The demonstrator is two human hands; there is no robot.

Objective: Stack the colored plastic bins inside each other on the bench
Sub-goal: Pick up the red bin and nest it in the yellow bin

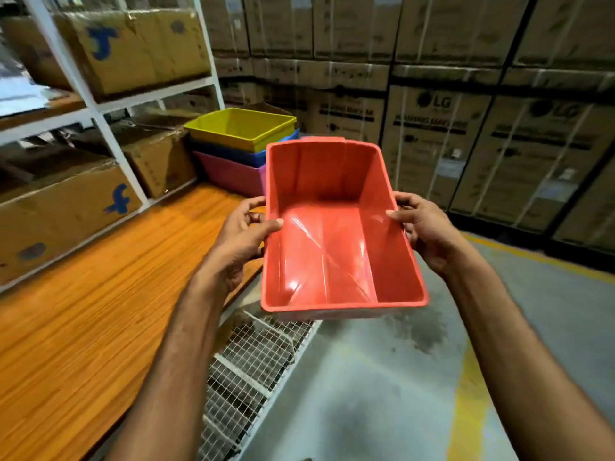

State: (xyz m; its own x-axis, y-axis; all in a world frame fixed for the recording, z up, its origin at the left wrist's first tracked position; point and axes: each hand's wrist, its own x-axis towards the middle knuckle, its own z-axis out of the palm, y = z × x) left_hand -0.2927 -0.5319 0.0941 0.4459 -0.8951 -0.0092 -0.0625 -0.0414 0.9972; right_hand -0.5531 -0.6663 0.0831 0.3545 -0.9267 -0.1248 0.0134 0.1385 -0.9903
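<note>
I hold an empty red plastic bin (332, 234) in the air, off the right edge of the wooden bench (100, 294), its open side tilted toward me. My left hand (243, 237) grips its left rim, thumb inside. My right hand (422, 227) grips the right rim the same way. At the far end of the bench stands a nested stack: a yellow bin (243, 128) on top, inside a blue bin (233, 154), inside a pink bin (233, 176). The red bin hides the stack's right corner.
White shelving (76, 78) with cardboard boxes (60, 211) runs along the bench's left side. A wall of large cartons (499, 128) stands behind and to the right. A wire mesh rack (253, 367) sits below the bench edge. Grey floor with yellow lines (472, 400) lies to the right.
</note>
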